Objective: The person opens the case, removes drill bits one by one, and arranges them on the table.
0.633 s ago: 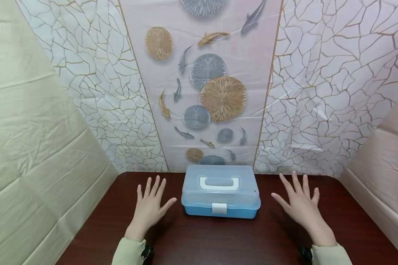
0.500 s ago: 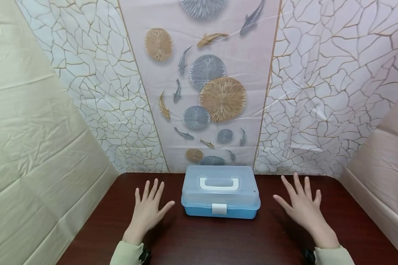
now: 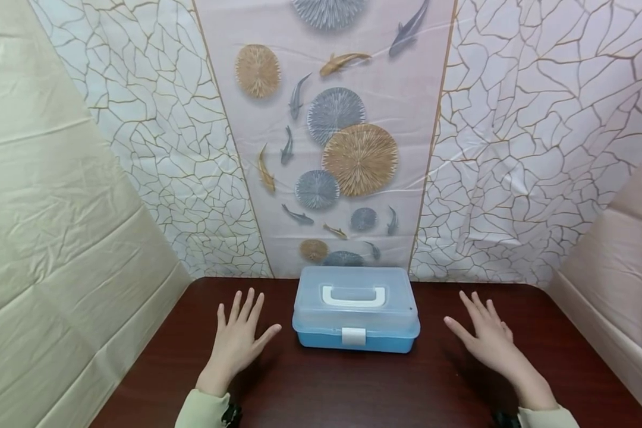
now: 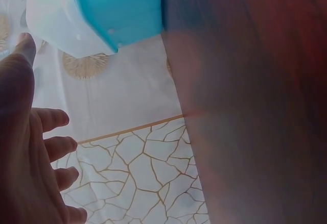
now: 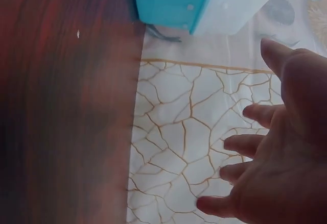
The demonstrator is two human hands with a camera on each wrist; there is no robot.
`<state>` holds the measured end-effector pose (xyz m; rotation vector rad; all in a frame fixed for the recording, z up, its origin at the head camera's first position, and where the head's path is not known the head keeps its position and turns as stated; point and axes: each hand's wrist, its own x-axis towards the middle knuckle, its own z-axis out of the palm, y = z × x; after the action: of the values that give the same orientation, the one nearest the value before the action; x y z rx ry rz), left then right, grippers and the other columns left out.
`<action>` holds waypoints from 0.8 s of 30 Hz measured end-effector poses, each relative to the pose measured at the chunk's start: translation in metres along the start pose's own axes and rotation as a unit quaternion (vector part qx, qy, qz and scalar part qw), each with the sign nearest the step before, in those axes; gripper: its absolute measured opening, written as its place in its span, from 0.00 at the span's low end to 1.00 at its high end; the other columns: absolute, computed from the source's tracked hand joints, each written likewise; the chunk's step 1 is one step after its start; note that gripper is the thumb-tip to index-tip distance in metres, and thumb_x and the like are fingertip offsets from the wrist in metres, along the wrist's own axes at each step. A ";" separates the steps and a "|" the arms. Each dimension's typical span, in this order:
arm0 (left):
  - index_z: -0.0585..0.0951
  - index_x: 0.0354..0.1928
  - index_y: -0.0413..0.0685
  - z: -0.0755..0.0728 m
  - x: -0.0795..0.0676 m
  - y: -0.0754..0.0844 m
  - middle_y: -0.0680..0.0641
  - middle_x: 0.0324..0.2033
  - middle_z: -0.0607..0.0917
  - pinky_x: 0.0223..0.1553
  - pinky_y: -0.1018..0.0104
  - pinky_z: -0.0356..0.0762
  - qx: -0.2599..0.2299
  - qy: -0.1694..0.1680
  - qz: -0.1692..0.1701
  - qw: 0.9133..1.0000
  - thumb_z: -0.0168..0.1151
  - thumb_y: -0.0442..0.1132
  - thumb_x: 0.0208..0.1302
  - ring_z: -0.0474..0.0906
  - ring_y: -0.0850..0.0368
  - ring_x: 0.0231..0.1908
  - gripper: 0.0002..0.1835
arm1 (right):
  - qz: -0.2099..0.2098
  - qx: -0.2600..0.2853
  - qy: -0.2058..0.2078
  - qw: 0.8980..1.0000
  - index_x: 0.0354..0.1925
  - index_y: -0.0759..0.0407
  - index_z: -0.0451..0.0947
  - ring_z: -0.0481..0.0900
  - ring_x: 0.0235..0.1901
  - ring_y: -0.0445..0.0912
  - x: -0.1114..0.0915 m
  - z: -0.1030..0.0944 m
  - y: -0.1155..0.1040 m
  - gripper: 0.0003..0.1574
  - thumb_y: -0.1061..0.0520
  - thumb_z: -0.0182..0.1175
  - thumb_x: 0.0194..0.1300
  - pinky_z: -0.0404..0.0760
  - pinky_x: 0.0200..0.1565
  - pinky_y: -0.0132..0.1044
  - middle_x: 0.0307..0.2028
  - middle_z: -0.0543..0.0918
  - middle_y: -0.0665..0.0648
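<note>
On either side of the counter [image 3: 374, 389], the left hand [image 3: 234, 345] and the right hand [image 3: 491, 343] have their fingers extended and spread, and neither holds anything. Between them, apart from both, the blue box [image 3: 321, 341] sits near the far edge, its lid [image 3: 310, 300] down and its white latch [image 3: 353, 336] facing the person. For handling this box well, I would judge it good to steady one side with the left hand while the right hand works the latch from below; the handle [image 3: 353, 302] lies flat, so it should first be raised before any lifting. The frosted lid does not let me tell what is inside. The box's back is hidden, both wrist views cut the box off, and the sleeves [image 3: 203, 410] leave the head view at the bottom.
</note>
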<state>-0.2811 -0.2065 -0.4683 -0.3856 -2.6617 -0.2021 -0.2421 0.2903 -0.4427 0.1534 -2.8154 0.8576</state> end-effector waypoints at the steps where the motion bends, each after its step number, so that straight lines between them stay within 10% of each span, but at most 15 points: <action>1: 0.51 0.72 0.57 0.000 0.000 0.000 0.48 0.71 0.48 0.62 0.38 0.32 -0.001 -0.001 0.000 1.000 0.39 0.74 0.58 0.35 0.47 0.70 0.46 | 0.004 0.013 -0.011 1.000 0.73 0.59 0.41 0.33 0.66 0.69 -0.001 0.000 0.000 0.51 0.34 0.48 0.66 0.42 0.51 0.75 0.68 0.42 0.73; 7: 0.53 0.72 0.56 0.003 -0.002 0.002 0.48 0.71 0.49 0.62 0.38 0.34 -0.023 -0.009 -0.002 1.000 0.39 0.74 0.59 0.38 0.47 0.70 0.45 | 0.063 0.095 -0.088 0.989 0.69 0.71 0.47 0.60 0.60 0.69 -0.008 0.005 -0.003 0.55 0.30 0.45 0.65 0.64 0.54 0.61 0.64 0.57 0.75; 12: 0.53 0.72 0.56 0.004 0.003 0.012 0.50 0.70 0.50 0.63 0.39 0.38 -0.061 -0.019 0.010 0.998 0.38 0.72 0.61 0.39 0.50 0.70 0.43 | 0.111 0.213 -0.138 0.961 0.69 0.66 0.50 0.69 0.56 0.62 -0.013 0.016 -0.010 0.53 0.31 0.49 0.63 0.70 0.52 0.52 0.64 0.59 0.73; 16: 0.53 0.72 0.55 0.005 0.009 0.022 0.51 0.70 0.51 0.63 0.41 0.42 -0.104 -0.018 0.017 0.994 0.41 0.70 0.62 0.41 0.52 0.69 0.42 | 0.099 0.269 -0.131 0.949 0.71 0.61 0.48 0.64 0.60 0.60 -0.011 0.023 -0.022 0.52 0.32 0.49 0.63 0.70 0.54 0.49 0.66 0.57 0.70; 24: 0.49 0.72 0.54 0.008 0.017 0.049 0.52 0.70 0.52 0.64 0.49 0.48 -0.194 -0.016 0.044 0.980 0.45 0.66 0.64 0.45 0.55 0.69 0.41 | 0.007 0.263 -0.082 0.961 0.72 0.58 0.43 0.48 0.67 0.58 -0.002 0.035 -0.052 0.52 0.39 0.55 0.64 0.57 0.61 0.53 0.70 0.49 0.65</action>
<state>-0.2839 -0.1542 -0.4637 -0.6321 -2.6233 -0.6974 -0.2380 0.2276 -0.4433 0.2894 -2.6583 1.6494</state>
